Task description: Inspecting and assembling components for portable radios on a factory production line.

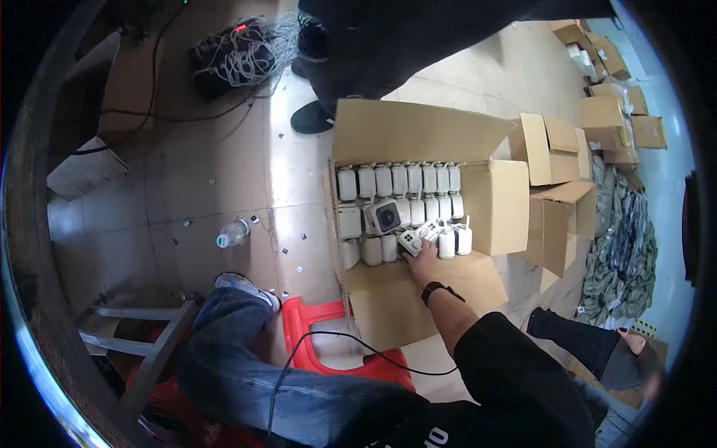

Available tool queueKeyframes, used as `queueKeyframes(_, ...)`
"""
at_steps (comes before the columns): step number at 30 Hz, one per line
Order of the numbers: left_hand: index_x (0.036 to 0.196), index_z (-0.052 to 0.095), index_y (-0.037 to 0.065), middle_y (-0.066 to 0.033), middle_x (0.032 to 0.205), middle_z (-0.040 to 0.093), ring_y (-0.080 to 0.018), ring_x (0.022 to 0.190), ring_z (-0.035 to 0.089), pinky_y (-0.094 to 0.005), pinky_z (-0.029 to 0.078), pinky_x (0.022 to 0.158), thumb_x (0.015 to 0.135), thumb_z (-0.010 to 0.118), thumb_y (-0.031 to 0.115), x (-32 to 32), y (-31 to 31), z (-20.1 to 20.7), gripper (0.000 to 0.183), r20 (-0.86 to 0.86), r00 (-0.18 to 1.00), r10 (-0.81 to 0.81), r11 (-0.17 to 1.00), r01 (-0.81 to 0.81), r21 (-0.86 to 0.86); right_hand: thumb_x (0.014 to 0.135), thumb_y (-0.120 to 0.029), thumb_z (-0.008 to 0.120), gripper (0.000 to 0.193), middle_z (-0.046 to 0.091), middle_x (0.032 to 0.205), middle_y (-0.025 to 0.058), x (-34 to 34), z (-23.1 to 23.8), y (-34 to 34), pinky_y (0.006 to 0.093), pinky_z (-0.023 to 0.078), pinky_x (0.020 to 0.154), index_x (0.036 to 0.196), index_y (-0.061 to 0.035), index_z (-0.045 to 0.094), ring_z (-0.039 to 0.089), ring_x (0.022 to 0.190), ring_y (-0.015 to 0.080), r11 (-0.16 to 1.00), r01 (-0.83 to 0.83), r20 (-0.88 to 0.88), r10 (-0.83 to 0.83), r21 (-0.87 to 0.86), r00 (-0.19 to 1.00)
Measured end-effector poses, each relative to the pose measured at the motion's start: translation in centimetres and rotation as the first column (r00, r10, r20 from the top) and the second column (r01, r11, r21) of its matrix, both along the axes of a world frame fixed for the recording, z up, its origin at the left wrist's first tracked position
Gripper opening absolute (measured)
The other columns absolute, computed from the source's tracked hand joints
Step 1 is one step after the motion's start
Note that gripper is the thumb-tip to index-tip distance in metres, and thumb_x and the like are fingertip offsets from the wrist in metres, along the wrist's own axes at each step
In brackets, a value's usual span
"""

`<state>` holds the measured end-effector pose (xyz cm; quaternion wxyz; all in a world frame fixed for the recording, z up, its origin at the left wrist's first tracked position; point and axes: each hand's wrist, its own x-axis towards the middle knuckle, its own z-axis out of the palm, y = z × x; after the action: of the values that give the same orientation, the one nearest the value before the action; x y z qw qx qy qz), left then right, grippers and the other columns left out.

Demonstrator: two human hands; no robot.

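My right hand [424, 261], with a black band on the wrist, reaches into an open cardboard box [489, 209]. Its fingers are closed on a small white device [409, 241] with dark round spots on its face. Right beside that lies a similar white device [428, 229]. Several white rounded devices [407, 179] stand in rows in the box, some with thin stubs on top. On top of the middle row, a white device with a dark square front [388, 216] lies tilted. My left hand is out of view.
Under the box's near side is a red plastic stool [299, 321]; a black cable [336, 334] crosses it. A plastic bottle [233, 233] lies on the floor at left. Another person stands beyond the box. Cardboard cartons [553, 149] are at right, tangled cords [250, 60] far left.
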<state>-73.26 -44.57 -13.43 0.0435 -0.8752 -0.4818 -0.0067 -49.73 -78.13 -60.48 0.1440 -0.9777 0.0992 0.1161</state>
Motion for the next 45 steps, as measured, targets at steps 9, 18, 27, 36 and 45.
queueKeyframes(9, 0.135, 0.025, -0.002, -0.0254, 0.137, 0.027, -0.0407, 0.126, 0.029, -0.0520, 0.023, 0.104, 0.088, 0.050, 0.030, 0.4, 0.0, 0.1, 0.063, 0.038, 0.995, -0.088, 0.995, 0.086, 0.043, 0.059, -0.016, 0.079, 0.053, 0.058, 0.096, 0.0152, -0.4, 4.8, 0.5, 0.0354, 0.045, 0.077, 0.101, 0.0027, 0.054, 0.056, 0.089, 0.0274, 0.823, 0.257, -0.104, -0.237, 0.507, 0.966)
queueKeyframes(18, 0.137, 0.026, 0.002, -0.0288, 0.136, 0.027, -0.0441, 0.126, 0.027, -0.0528, 0.023, 0.104, 0.078, 0.051, 0.004, -0.2, -0.2, -0.3, 0.064, 0.069, 0.994, -0.080, 0.991, 0.072, 0.116, 0.069, -0.010, 0.073, 0.052, 0.059, 0.100, 0.0054, -1.2, 26.0, 7.8, 0.0254, 0.043, 0.082, 0.114, 0.0006, 0.050, 0.056, 0.090, 0.0136, 0.083, 0.452, -0.458, 0.248, 0.888, 0.854)
queueKeyframes(27, 0.139, 0.020, 0.001, -0.0290, 0.138, 0.022, -0.0419, 0.128, 0.023, -0.0495, 0.021, 0.104, 0.083, 0.061, 0.030, -0.9, -2.3, 3.2, 0.075, 0.517, 0.854, 0.065, 0.988, 0.019, -0.155, 0.067, -0.019, 0.076, 0.055, 0.053, 0.110, 0.0090, -5.8, 42.1, 16.7, 0.0335, 0.042, 0.087, 0.113, -0.0051, 0.050, 0.051, 0.103, 0.0181, -0.119, -0.490, 0.471, 0.539, 0.864, 0.699)
queueKeyframes(36, 0.134, 0.023, -0.005, -0.0183, 0.129, 0.040, -0.0271, 0.115, 0.046, -0.0355, 0.040, 0.092, 0.079, 0.046, 0.064, -3.3, -4.6, 4.0, 0.091, 0.527, 0.243, 0.814, 0.222, 0.709, -0.670, 0.077, -0.015, 0.064, 0.037, 0.046, 0.124, 0.0111, -11.7, 47.7, 19.3, 0.0380, 0.039, 0.095, 0.112, -0.0186, 0.053, 0.045, 0.113, 0.0261, -0.270, -0.962, 0.972, 0.211, -0.047, -0.107)
queueKeyframes(45, 0.124, 0.033, -0.006, -0.0176, 0.120, 0.047, -0.0254, 0.109, 0.050, -0.0353, 0.040, 0.092, 0.078, 0.062, 0.036, -4.8, -4.6, 4.6, 0.069, 0.578, 0.018, 0.816, 0.403, 0.700, -0.590, 0.071, -0.015, 0.070, 0.059, 0.034, 0.131, 0.0208, -12.8, 48.6, 20.7, 0.0407, 0.033, 0.098, 0.122, -0.0075, 0.041, 0.038, 0.118, 0.0334, -0.204, -0.903, 0.856, 0.450, 0.377, 0.256)
